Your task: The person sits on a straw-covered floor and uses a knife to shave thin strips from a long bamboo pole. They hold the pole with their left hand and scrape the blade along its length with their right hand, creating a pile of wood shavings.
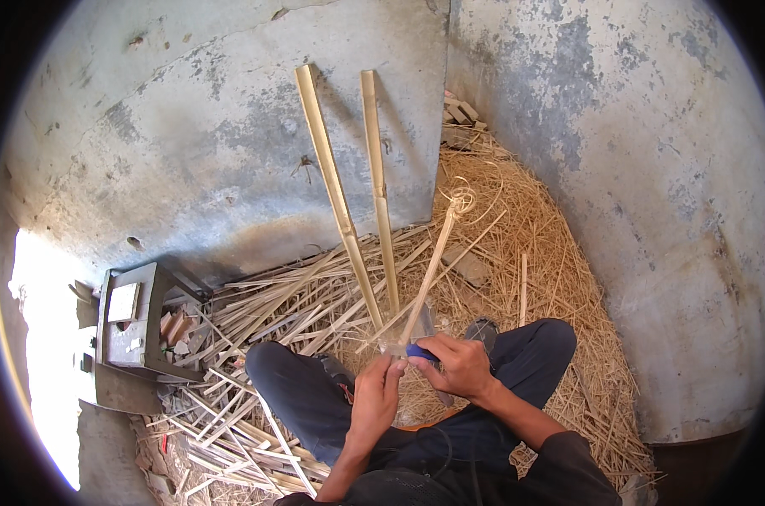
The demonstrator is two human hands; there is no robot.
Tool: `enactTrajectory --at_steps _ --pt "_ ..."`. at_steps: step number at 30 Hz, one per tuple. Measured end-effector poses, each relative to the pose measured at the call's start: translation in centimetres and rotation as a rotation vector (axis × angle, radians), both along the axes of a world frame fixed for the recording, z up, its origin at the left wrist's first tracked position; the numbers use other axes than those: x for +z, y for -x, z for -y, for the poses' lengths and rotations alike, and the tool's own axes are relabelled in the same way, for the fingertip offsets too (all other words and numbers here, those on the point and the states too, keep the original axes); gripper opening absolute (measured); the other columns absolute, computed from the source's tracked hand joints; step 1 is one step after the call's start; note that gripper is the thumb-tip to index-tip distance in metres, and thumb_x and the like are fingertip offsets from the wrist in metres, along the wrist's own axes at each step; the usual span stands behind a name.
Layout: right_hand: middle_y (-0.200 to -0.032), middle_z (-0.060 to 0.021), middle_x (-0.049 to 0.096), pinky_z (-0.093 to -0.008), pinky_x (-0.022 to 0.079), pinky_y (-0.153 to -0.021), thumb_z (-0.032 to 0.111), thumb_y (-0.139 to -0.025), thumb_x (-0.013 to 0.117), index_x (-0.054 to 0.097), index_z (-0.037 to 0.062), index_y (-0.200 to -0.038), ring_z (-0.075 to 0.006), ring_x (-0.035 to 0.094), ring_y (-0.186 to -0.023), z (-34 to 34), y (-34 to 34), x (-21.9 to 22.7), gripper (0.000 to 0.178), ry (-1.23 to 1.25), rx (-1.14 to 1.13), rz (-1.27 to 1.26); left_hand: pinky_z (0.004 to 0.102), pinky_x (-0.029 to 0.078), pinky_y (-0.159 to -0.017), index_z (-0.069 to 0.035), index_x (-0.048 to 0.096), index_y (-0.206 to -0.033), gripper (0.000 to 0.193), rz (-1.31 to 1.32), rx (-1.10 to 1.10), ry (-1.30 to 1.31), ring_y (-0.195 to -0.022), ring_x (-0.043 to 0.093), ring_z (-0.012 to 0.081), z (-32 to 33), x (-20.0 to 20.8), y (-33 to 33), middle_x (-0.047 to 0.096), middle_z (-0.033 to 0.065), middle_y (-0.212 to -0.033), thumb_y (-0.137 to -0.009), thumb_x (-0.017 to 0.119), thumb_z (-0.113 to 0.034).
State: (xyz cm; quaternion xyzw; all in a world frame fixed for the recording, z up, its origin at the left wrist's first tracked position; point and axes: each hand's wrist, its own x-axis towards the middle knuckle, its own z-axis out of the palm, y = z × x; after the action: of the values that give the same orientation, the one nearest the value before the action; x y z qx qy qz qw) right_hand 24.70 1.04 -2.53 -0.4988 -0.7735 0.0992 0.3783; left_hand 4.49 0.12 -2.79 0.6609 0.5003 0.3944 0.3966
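A pale bamboo strip (430, 274) slants up and away from my hands, with thin curled shavings (461, 201) bunched at its far end. Thumb and fingers of my left hand (374, 398) are closed around the strip's near end, where my fingers partly hide it. Right beside it, my right hand (461, 366) is closed on a blue-handled tool (421, 352) held against the strip. A greyish blade-like piece shows faintly near the handle, but its shape is hard to make out. Both hands meet low between my bent knees.
Two long split bamboo pieces (330, 173) lean on the grey wall (230, 126). Loose bamboo strips (306, 282) cover the floor at left, and a heap of shavings (534, 228) fills the right. A wooden stool (134, 316) lies tipped by the bright opening at far left.
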Motion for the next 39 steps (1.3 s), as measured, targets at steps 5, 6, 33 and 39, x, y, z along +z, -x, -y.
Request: enactTrajectory --at_steps 5,6,33,39 --pt "-0.086 -0.0073 0.073 -0.0379 0.056 -0.056 0.034 -0.096 0.085 0.079 0.0074 -0.109 -0.027 0.074 -0.066 -0.4 0.1 0.8 0.03 -0.032 -0.001 0.044 0.045 0.051 -0.077 0.005 0.067 -0.117 0.022 -0.015 0.026 -0.029 -0.079 0.059 0.0415 0.1 0.7 -0.1 0.067 0.0239 -0.094 -0.115 0.059 -0.015" --pt "-0.084 -0.0065 0.072 -0.0388 0.057 -0.056 0.035 -0.097 0.084 0.079 0.0091 -0.11 -0.0275 0.073 -0.066 -0.5 0.1 0.8 0.029 -0.039 -0.01 0.043 0.0452 0.051 -0.077 0.005 0.067 -0.12 0.023 -0.008 0.028 -0.032 -0.08 0.059 0.0426 0.1 0.9 -0.1 0.067 0.0245 -0.095 -0.114 0.059 -0.015" --pt "-0.077 0.0048 0.055 -0.0236 0.036 -0.061 0.03 -0.101 0.081 0.073 0.0058 -0.123 -0.0043 0.046 -0.066 -6.7 -8.2 -0.4 0.034 0.154 -0.249 -0.688 0.0275 0.041 -0.06 0.0 0.07 -0.099 0.047 0.292 -0.227 0.541 -0.064 0.05 0.0067 1.3 -1.1 3.4 0.055 -0.0007 -0.069 -0.123 0.045 -0.032" --pt "-0.085 0.0017 0.069 -0.0237 0.04 -0.06 0.027 -0.092 0.091 0.072 0.0077 -0.137 -0.0039 0.05 -0.066 -7.4 -7.9 3.7 0.052 -0.004 -0.403 -0.479 0.0311 0.049 -0.067 0.003 0.073 -0.131 0.032 0.109 -0.145 0.351 -0.071 0.056 0.0119 1.2 -1.8 3.6 0.064 0.0071 -0.079 -0.116 0.062 -0.023"
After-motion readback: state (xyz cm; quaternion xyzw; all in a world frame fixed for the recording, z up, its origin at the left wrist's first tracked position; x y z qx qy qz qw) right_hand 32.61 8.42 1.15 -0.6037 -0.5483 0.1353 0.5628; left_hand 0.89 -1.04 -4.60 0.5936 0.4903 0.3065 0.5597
